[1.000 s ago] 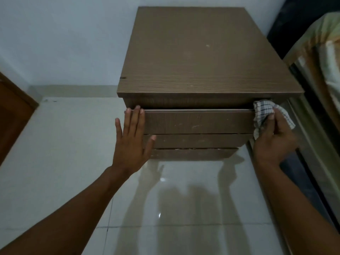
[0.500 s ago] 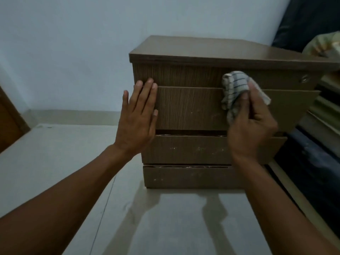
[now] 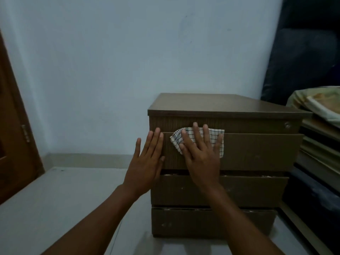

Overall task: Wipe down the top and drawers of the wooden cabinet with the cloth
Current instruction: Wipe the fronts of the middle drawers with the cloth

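The white checked cloth (image 3: 198, 139) is pressed flat against the top drawer front (image 3: 257, 151) of the brown wooden cabinet (image 3: 220, 105) by the right hand (image 3: 201, 157), fingers spread straight. The left hand (image 3: 145, 162), fingers straight, is laid against the drawer's left edge.

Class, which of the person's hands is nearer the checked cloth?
Right. The right hand lies flat on the cloth, pressing it against the cabinet; the left hand rests left of it, apart.
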